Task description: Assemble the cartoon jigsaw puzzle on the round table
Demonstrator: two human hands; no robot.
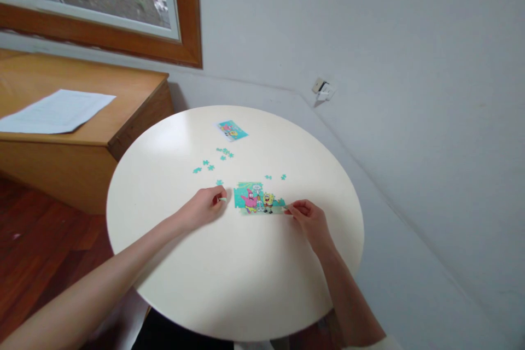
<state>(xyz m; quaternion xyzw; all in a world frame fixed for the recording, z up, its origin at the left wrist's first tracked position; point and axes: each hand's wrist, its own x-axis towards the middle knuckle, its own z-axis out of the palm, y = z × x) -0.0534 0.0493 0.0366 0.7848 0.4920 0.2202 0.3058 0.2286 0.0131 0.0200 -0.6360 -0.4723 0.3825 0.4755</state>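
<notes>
A partly joined jigsaw puzzle (pixel 251 200) with cartoon figures on a teal ground lies flat on the round white table (pixel 229 273). My right hand (pixel 308 219) is at its right end, fingertips pinched on a small puzzle piece that touches or nearly touches the joined part. Just left of the puzzle, my left hand (pixel 208 205) is closed, with a small pale puzzle piece showing between thumb and fingers. One loose teal piece (pixel 220 182) lies just beyond the left hand. Two more loose pieces (pixel 283 177) sit above the puzzle.
Several loose teal pieces (pixel 210 167) are scattered at the upper left of the table. Farther back lies a small picture card (pixel 232 130) with the same cartoon. A wooden cabinet (pixel 135 115) holding a paper sheet (pixel 61 112) stands left; a wall with a socket (pixel 322 88) is behind.
</notes>
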